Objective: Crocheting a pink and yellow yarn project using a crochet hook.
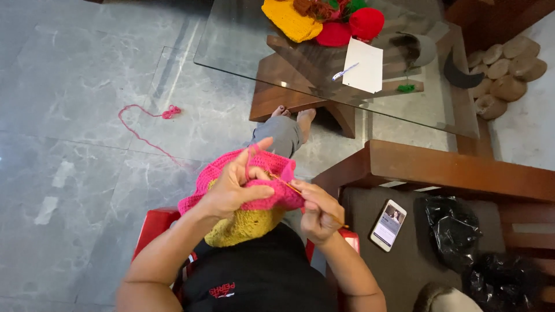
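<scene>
Pink crochet work (263, 179) sits in the person's lap, in the near middle, with a yellow part (243, 226) under it. The left hand (234, 185) is curled tight around the pink piece, thumb on top, and pink yarn (141, 130) runs off to the floor on the left. The right hand (319, 212) pinches a thin crochet hook (286, 184), its tip in the pink edge. A phone (388, 224) lies on the seat at the right. Far off, a glass counter (231, 40) holds yarn balls (365, 23), paper (364, 65) and a pen (345, 71).
</scene>
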